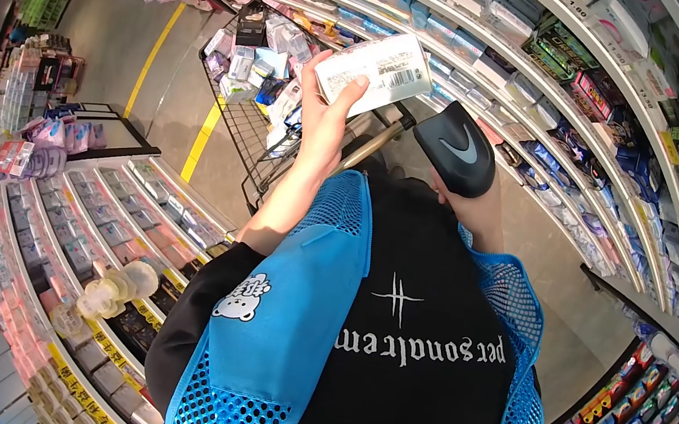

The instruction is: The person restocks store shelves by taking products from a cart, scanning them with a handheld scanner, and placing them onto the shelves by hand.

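Left hand (328, 116) grips, at 12 o'clock, a white rectangular box (399, 87) printed with small dark text, too fine to read, and a black barcode. The box tilts, its right end higher, printed face toward the wearer; the thumb presses that face while the fingers curl behind. The left forearm is bare, reaching up and forward. At 2 o'clock the right hand (475, 209) closes around a black, rounded plastic handheld scanner (456, 154) with a grey curved mark; the scanner hides most of that hand, so how tightly it is closed I cannot tell. Scanner and box are near each other but apart.

Beyond the hands, at 11 o'clock, stands a dark wire shopping cart (238, 145) heaped with mixed packages (262, 66). White shelves of small packages (112, 216) curve along 8 o'clock; long, stocked white shelving (541, 110) sweeps from 12 to 3.
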Motion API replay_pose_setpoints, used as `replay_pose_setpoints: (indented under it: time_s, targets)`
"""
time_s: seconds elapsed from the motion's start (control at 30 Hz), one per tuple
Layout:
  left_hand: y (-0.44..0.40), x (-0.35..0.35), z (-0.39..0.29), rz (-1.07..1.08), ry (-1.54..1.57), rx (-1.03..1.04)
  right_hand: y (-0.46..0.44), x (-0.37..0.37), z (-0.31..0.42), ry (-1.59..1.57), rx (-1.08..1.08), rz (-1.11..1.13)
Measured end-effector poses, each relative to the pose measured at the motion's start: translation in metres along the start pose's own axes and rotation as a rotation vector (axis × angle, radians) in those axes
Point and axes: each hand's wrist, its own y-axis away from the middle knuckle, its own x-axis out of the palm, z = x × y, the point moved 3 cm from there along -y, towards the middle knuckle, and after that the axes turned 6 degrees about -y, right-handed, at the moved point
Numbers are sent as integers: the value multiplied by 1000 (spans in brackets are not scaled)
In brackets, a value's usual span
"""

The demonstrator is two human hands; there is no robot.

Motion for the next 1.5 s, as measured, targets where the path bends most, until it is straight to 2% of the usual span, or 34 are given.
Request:
replay_pose_setpoints:
  time_s: [0.2,0.5,1.5]
  targets:
    - [5,-5,-1,-31,14,2,-3,6,0,-4,-38,49]
    - [7,-11,1,-55,25,1,-1,11,14,5,43,7]
    - [12,-16,7,-53,38,-14,1,13,6,5,8,4]
